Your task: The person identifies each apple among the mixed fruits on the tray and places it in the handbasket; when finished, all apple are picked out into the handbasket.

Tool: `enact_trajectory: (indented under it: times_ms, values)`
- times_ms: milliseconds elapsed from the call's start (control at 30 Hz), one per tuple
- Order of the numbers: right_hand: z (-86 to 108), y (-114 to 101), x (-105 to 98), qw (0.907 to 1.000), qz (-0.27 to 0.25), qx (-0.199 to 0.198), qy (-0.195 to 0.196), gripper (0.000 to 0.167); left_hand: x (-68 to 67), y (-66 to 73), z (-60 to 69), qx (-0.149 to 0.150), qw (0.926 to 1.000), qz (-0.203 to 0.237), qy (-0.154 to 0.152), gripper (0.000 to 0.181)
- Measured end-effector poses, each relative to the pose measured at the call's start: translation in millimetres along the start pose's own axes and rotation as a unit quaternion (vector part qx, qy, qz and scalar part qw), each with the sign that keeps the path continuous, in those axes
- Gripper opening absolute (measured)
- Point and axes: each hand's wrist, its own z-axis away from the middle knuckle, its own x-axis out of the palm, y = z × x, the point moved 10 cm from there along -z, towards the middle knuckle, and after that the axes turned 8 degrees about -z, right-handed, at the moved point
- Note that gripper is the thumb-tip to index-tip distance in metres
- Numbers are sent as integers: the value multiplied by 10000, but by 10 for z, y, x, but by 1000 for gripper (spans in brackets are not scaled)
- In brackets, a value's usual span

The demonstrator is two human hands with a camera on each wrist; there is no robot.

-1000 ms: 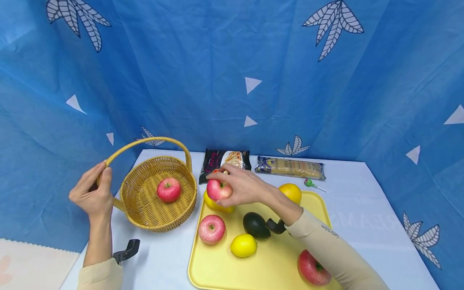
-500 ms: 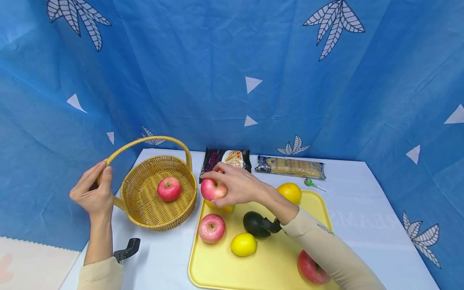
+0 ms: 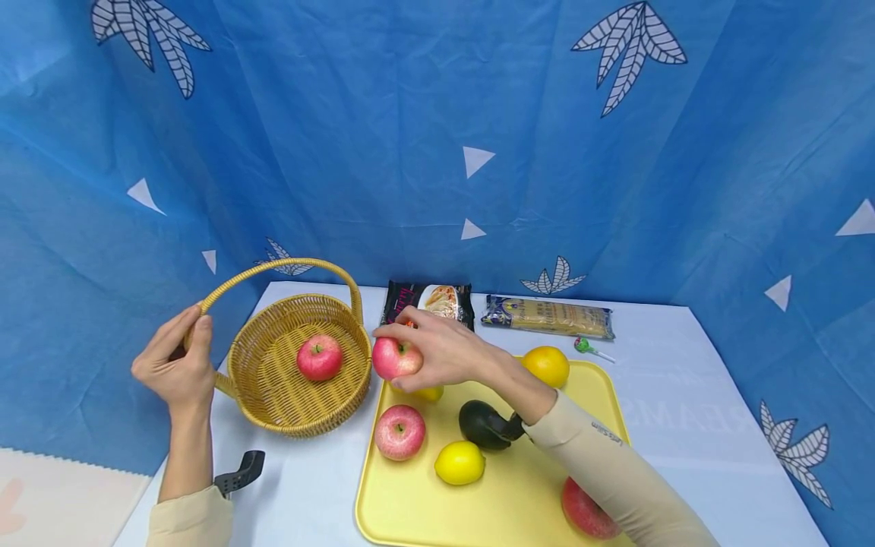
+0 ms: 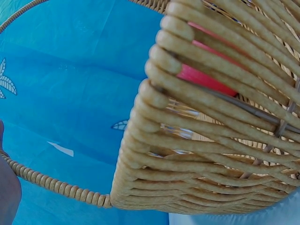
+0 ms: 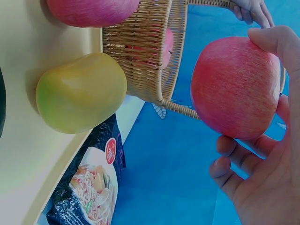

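In the head view, a person's left hand (image 3: 176, 363) pinches the left side of the arched handle (image 3: 301, 263) of a round tan wicker basket (image 3: 273, 395), which stands at the left of a white-covered desk (image 3: 683, 380). One red apple (image 3: 319, 357) lies inside the basket. The right hand (image 3: 440, 349) holds a pinkish-red round apple (image 3: 395, 358) between thumb and fingers, just beside the basket's right rim, over the far left corner of a yellow rectangular tray (image 3: 506, 505). Partly hidden beneath that hand is a smooth yellow-green fruit (image 3: 429, 393). Also on the tray are a pink apple (image 3: 399, 432) at the left, a bright yellow lemon (image 3: 459, 463), a dark green oval avocado (image 3: 484, 425), an orange-yellow round fruit (image 3: 549, 367) at the far right and a large red apple (image 3: 588, 513) at the near right, partly behind the sleeve. Along the far edge lie a black glossy food packet (image 3: 437, 298), a long clear noodle packet (image 3: 547, 315) and a green-topped lollipop (image 3: 588, 347).

In the left wrist view, the basket's woven wall fills the right side, red showing through its gaps; the left hand is mostly cut off.

In the right wrist view, the thumb presses one side of the held apple, with fingers curved round the other; the yellow-green fruit rests on the tray near the black packet.
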Motion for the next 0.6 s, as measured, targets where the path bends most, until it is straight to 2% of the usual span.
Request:
enact_trajectory:
  times_ms: [600]
  values:
    - [-91,-118,49,9997,59,-216,-78,72,3,4,12,7,10000,-20,-25,20]
